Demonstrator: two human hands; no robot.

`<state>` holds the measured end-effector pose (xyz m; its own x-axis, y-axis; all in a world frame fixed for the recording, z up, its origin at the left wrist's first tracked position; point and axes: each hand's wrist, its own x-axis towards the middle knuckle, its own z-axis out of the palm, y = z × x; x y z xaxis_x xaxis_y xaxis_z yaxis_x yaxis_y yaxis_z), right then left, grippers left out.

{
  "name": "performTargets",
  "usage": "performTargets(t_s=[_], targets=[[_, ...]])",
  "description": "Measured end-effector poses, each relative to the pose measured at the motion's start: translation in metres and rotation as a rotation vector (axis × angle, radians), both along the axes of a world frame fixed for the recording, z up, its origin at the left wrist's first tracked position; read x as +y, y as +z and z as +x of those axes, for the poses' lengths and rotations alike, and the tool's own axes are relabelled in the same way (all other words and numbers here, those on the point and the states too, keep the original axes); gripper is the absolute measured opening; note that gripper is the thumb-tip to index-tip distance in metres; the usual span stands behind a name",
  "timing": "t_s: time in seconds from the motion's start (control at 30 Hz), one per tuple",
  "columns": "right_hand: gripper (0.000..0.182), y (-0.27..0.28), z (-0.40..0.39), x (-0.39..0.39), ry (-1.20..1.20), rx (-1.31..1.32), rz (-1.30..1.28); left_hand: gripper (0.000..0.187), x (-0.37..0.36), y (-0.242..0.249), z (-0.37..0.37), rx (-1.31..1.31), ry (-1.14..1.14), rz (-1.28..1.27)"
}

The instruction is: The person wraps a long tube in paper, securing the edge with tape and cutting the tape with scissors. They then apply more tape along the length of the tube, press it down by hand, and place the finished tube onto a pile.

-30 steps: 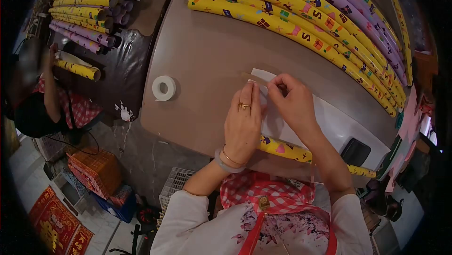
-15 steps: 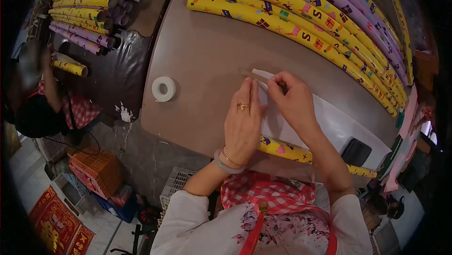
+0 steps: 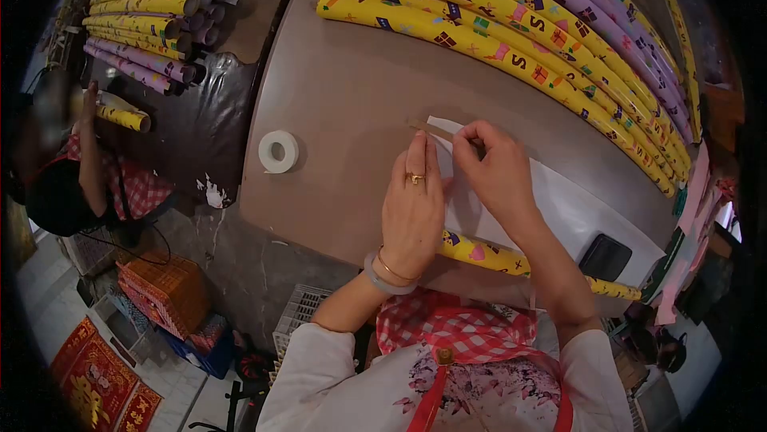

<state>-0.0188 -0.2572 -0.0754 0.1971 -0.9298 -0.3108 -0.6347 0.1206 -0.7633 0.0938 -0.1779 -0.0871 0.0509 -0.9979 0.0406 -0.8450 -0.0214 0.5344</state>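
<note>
A sheet of wrapping paper lies white side up (image 3: 551, 200), its near edge curled into a yellow printed roll (image 3: 485, 256). My left hand (image 3: 414, 212) is laid at the sheet's left end, fingers stretched out and close together; a gold ring and bracelets are on it. Beside it my right hand (image 3: 497, 168) is closed, thumb and fingers pinched around a thin tan strip (image 3: 435, 128). The strip runs along the sheet's corner past my left fingertips. Left of my hands a white tape roll (image 3: 278, 152) lies flat on the brown table (image 3: 343, 97).
Yellow and purple wrapping paper rolls (image 3: 495, 41) line the table's far side. A dark phone-like object (image 3: 605, 257) rests on the sheet. At left, a co-worker's arm (image 3: 92, 148) handles a yellow roll (image 3: 121, 112) near stacked rolls (image 3: 136, 25). An orange crate (image 3: 164, 296) stands below.
My hands barely shift; the right one stays pinched by the sheet's corner. At left, the co-worker's hand and arm have moved slightly to the right over the yellow roll.
</note>
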Motion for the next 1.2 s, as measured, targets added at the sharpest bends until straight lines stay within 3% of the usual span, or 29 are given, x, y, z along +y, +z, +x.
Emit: performTargets(t_s=[1.2], targets=[[0.018,0.0032,0.0032,-0.0018,0.011,0.069,-0.003,0.060,-0.0054,0.0012,0.0029,-0.115,-0.046,0.019]])
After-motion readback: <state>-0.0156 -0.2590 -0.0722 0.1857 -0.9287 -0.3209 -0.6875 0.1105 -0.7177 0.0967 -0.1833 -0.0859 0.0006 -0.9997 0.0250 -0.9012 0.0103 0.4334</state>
